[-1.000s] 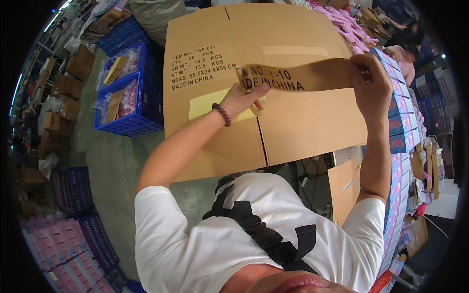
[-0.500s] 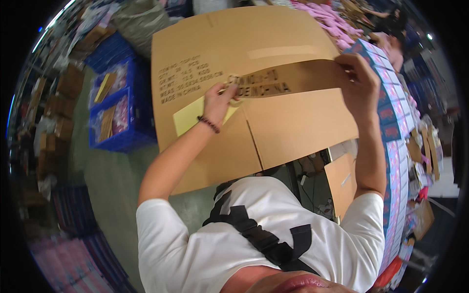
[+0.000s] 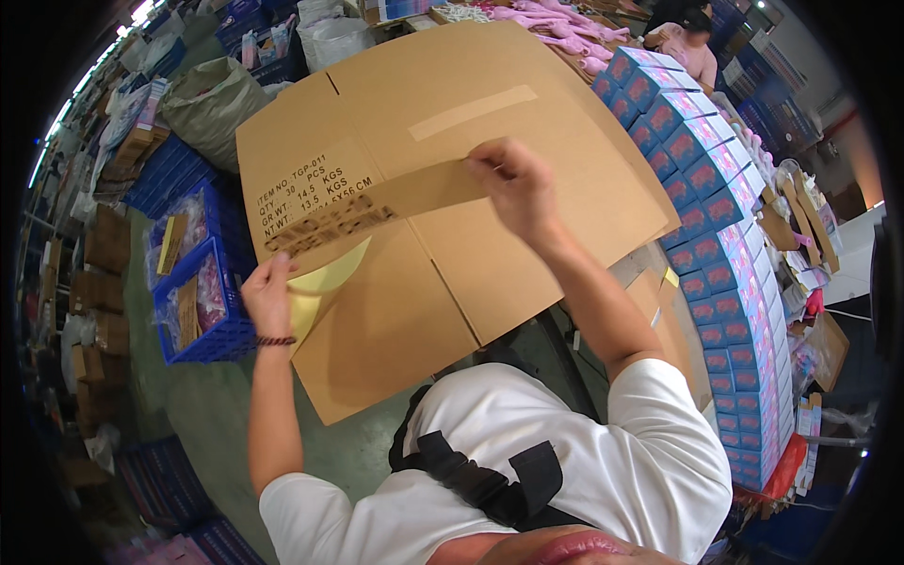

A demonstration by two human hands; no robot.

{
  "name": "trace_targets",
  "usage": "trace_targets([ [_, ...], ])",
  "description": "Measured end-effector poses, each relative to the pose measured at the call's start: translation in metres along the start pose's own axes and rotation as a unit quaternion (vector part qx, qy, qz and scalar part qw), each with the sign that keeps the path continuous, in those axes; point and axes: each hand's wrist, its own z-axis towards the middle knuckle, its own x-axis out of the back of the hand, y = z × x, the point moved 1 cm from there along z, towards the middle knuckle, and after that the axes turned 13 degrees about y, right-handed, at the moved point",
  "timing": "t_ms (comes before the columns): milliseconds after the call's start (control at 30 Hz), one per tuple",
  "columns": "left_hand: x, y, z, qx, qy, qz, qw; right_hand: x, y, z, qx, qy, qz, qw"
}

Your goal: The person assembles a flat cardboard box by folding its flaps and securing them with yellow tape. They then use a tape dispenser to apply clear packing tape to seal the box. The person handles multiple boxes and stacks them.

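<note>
Large flat cardboard carton (image 3: 527,160) lies in front of the person, flaps closed, printed block on its left part, a pale tape strip near the top. Across its face runs a long brown label strip (image 3: 377,202) with dark stencilled lettering, slanting from lower left up to upper right. Right hand (image 3: 513,184) is at the strip's upper right end, fingers curled down and pinched on that end, palm toward the carton. Left hand (image 3: 270,297) is at the lower left end, at the carton's left edge, fingers closed on the yellow backing paper (image 3: 325,282), which is peeled away and hangs below the strip; whether the thumb also touches the strip itself is hard to tell from this angle. A beaded bracelet (image 3: 275,341) sits on the left wrist. Left of the carton, on the floor, a blue plastic crate (image 3: 202,292) holds packaged goods. To the right, a long stack of small blue and pink boxes (image 3: 725,245) runs beside the carton. Pink items (image 3: 556,24) lie beyond its far edge.
</note>
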Motion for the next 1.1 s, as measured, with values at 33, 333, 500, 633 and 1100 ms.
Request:
trace_targets([
  [33,0.017,0.003,0.0,-0.025,0.009,0.036,0.999,-0.009,0.002,-0.008,0.005,0.0,0.016,1.0],
  [333,0.143,0.049,-0.075,-0.035,0.111,0.212,0.97,-0.069,0.017,-0.075,-0.264,-0.144,0.192,0.934],
  [500,0.134,0.034,-0.077,0.002,0.097,0.285,0.954,-0.074,0.044,-0.099,-0.267,-0.136,0.15,0.942],
  [633,0.11,-0.011,-0.047,0.068,-0.004,0.208,0.976,-0.082,0.076,-0.108,-0.358,-0.116,0.156,0.913],
  [1100,0.046,-0.131,0.076,0.14,-0.168,0.212,0.953,-0.158,0.161,-0.064,-0.24,-0.175,-0.122,0.947],
])
